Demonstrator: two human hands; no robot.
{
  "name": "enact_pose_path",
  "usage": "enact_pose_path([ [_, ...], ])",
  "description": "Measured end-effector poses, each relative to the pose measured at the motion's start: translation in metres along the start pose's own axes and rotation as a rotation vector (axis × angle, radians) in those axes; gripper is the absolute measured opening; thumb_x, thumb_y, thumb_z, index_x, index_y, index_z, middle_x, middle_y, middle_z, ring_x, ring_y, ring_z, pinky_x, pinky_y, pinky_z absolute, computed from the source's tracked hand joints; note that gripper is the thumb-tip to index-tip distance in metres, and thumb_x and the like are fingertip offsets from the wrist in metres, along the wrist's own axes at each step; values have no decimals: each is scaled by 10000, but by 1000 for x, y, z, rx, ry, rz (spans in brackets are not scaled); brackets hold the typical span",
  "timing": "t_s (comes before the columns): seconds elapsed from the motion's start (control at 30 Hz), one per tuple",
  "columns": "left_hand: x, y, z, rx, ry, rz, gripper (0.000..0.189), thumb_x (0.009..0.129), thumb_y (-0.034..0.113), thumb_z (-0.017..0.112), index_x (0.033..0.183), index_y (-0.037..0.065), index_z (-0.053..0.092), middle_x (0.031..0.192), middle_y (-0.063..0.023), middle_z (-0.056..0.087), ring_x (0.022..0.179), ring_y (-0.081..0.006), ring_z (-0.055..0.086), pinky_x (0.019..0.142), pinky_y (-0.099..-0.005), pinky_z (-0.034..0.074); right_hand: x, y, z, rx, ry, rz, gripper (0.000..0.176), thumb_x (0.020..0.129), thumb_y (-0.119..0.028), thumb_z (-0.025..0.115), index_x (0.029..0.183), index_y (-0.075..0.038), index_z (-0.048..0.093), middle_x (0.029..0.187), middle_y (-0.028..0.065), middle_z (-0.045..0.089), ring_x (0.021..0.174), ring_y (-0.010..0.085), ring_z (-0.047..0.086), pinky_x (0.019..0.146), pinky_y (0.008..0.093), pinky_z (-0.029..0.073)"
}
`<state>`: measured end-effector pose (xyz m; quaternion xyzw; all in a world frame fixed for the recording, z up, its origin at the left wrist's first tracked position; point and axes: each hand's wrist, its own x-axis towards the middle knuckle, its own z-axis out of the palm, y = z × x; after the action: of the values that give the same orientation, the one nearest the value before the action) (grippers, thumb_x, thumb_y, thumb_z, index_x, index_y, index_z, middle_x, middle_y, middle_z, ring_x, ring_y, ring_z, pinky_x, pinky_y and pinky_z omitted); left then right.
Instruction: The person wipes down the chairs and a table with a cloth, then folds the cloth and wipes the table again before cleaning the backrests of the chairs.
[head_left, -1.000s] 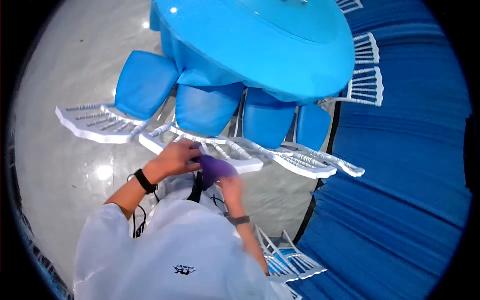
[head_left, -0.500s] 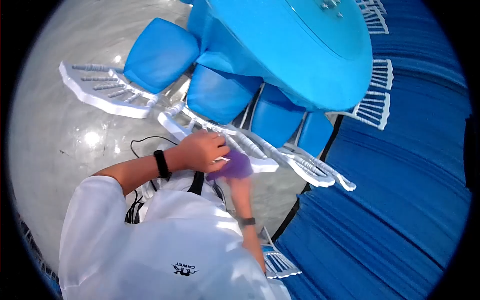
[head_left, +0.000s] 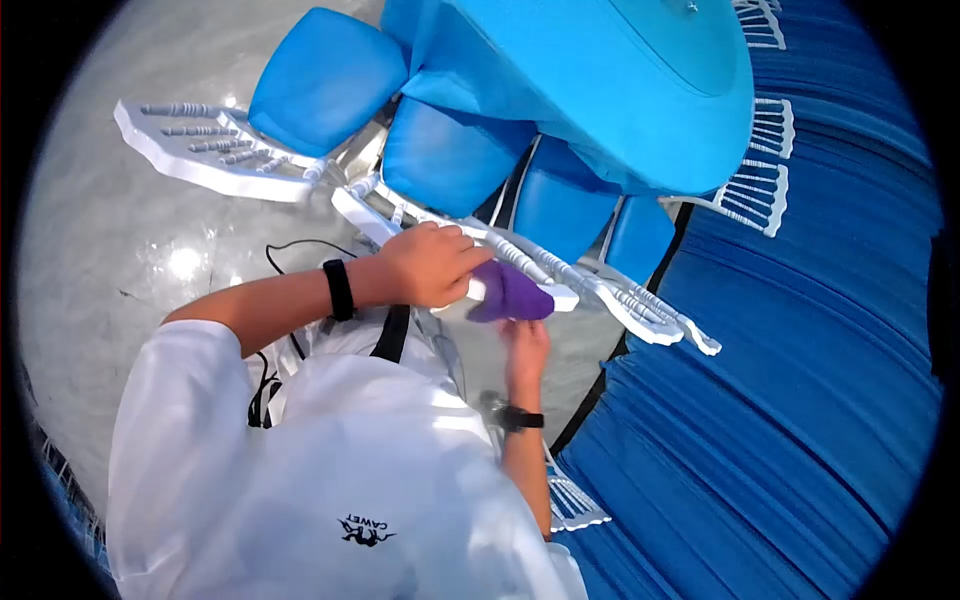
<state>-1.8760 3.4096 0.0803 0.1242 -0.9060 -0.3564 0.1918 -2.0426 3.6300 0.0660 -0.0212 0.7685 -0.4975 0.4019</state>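
My purple cloth [head_left: 512, 293] lies bunched over the white chair's top rail [head_left: 362, 215], near the rail's right end, and a bit of white pokes out past it. My left hand [head_left: 432, 265] is on the same rail, just beside the cloth, with its fingers bent down over the top; the undersides are hidden, so I can't tell if they hold only wood or a bit of cloth too. My right hand [head_left: 526, 350] is blurry, its fingertips up at the cloth's bottom edge, and I can't tell if they pinch it. The blue seat [head_left: 452, 155] is on the far side of the rail, tucked by the blue table's front edge [head_left: 600, 178]. I think the cloth is light, floppy and hard to break, so the thick, bunched middle is best to grab.
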Motion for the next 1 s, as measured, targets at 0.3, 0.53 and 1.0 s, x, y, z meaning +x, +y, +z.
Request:
enact_pose_path([
  [0.3,-3,1,-1,182,37,151,242,786,208,638,997,89,626,809,-17,536,779,-188,560,630,-329,410,-13,1,7,-277,-70,-147,180,998,-195,514,1067,-39,573,887,21,599,744,106,597,667,283,509],
  [0.53,-4,-3,2,237,72,254,181,752,168,637,912,89,611,801,-10,551,794,-158,572,614,-304,385,-4,-7,27,15,81,-13,207,983,-165,476,1138,-40,530,966,60,627,793,135,620,680,273,515],
  [1.0,-3,-2,-5,137,-248,138,168,789,239,646,881,114,584,996,-19,614,951,-183,573,715,-349,446,-42,-43,63,534,-84,189,180,976,-181,532,1122,-76,532,1020,37,597,890,139,606,881,366,519],
])
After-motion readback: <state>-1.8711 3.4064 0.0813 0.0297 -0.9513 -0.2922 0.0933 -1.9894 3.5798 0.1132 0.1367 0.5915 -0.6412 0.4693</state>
